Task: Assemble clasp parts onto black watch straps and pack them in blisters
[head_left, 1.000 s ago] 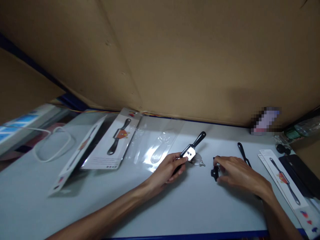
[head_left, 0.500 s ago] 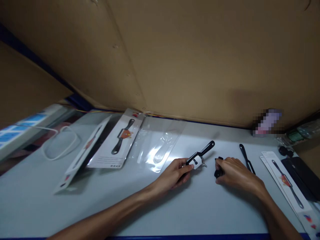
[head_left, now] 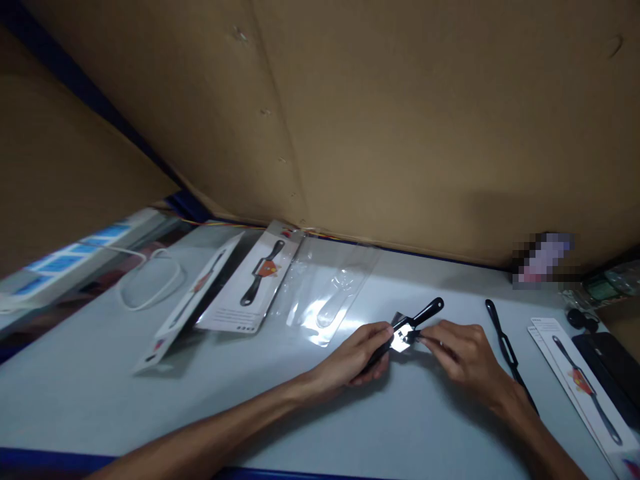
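Observation:
My left hand (head_left: 369, 350) is wrapped round one handle of a black spokeshave (head_left: 429, 311), whose other handle points up and right. A shiny metal blade (head_left: 401, 339) with slots sits across the middle of the spokeshave. The fingers of my right hand (head_left: 460, 357) are pinched together on a small black part (head_left: 414, 336) against the blade's right side; its shape is mostly hidden. To the right of that hand, a second black spokeshave body (head_left: 501, 339) with an open slot lies on the table, partly covered by my forearm.
Printed spokeshave cards lie left (head_left: 235, 303) and right (head_left: 575, 373); another card (head_left: 190, 303) leans at the left. Clear plastic packaging (head_left: 333, 293) rests at the back. A white cable (head_left: 150, 283), a power strip (head_left: 65, 260) and a black case (head_left: 607, 373) flank the table (head_left: 280, 440). Cardboard (head_left: 380, 133) walls the back.
My right hand has moved left, bringing the small black part from beside the spokeshave to its blade. The left hand still holds the spokeshave. The whole view has shifted slightly.

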The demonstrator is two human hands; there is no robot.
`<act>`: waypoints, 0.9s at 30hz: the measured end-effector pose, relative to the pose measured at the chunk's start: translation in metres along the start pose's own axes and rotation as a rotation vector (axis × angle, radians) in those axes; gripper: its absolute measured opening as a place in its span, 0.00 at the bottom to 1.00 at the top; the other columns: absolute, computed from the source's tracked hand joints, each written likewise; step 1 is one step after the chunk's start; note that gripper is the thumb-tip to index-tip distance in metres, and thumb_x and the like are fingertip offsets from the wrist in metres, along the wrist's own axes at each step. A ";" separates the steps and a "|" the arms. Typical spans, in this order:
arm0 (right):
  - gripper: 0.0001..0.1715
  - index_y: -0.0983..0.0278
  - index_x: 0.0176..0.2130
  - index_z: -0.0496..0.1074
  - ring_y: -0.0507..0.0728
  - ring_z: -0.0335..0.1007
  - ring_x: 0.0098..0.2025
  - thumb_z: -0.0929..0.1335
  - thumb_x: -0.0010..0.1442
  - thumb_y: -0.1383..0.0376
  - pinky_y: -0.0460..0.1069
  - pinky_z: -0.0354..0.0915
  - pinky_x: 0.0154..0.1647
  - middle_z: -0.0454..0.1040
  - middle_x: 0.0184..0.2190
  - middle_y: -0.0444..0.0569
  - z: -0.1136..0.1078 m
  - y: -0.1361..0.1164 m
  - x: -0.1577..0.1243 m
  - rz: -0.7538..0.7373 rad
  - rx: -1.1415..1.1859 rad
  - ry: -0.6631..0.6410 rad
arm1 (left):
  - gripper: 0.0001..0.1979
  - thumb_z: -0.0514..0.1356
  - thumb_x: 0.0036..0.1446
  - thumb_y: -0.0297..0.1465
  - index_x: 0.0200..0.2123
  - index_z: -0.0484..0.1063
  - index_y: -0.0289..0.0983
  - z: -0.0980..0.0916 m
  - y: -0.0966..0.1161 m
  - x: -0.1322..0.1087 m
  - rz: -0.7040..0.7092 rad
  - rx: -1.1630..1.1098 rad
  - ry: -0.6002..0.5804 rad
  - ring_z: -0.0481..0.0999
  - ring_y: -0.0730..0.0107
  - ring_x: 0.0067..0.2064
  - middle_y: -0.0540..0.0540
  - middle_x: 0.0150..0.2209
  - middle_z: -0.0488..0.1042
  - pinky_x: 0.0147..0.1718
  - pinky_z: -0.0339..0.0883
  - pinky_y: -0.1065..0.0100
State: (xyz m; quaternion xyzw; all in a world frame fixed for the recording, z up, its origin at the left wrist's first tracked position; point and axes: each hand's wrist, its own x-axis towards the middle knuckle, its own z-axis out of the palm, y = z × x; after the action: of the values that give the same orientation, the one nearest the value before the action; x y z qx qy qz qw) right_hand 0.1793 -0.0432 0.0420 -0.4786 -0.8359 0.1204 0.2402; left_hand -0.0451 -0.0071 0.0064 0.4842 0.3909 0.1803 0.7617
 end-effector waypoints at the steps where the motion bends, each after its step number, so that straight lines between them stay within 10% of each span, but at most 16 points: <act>1: 0.17 0.63 0.39 0.79 0.51 0.68 0.26 0.61 0.70 0.70 0.47 0.58 0.29 0.75 0.26 0.46 0.007 -0.001 -0.001 -0.085 -0.078 0.039 | 0.24 0.52 0.63 0.55 0.33 0.63 0.39 0.000 0.000 -0.001 0.005 -0.006 -0.005 0.51 0.82 0.13 0.56 0.18 0.67 0.11 0.39 0.75; 13: 0.20 0.65 0.44 0.78 0.54 0.72 0.31 0.62 0.61 0.79 0.48 0.62 0.30 0.79 0.36 0.53 0.010 0.002 0.000 -0.325 -0.361 0.039 | 0.26 0.51 0.63 0.55 0.32 0.66 0.37 0.000 -0.001 0.000 -0.012 -0.012 -0.059 0.54 0.81 0.13 0.53 0.19 0.68 0.12 0.40 0.73; 22: 0.15 0.62 0.44 0.79 0.55 0.73 0.36 0.63 0.70 0.66 0.48 0.62 0.33 0.78 0.36 0.52 0.003 0.004 0.000 -0.151 -0.246 -0.032 | 0.18 0.61 0.59 0.42 0.46 0.67 0.36 -0.001 -0.003 0.000 -0.041 -0.012 -0.075 0.52 0.81 0.15 0.58 0.19 0.66 0.14 0.40 0.74; 27: 0.17 0.63 0.38 0.79 0.54 0.73 0.32 0.62 0.71 0.63 0.49 0.64 0.35 0.78 0.32 0.50 -0.014 0.018 0.003 0.130 -0.196 0.256 | 0.15 0.60 0.60 0.43 0.41 0.67 0.37 0.000 -0.001 -0.002 -0.029 0.001 0.015 0.52 0.81 0.15 0.57 0.19 0.65 0.15 0.39 0.72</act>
State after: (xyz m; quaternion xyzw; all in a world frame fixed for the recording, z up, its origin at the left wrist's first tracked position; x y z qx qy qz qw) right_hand 0.1985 -0.0313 0.0469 -0.5643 -0.7735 -0.0083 0.2885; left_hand -0.0460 -0.0087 0.0063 0.4773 0.4036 0.1726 0.7612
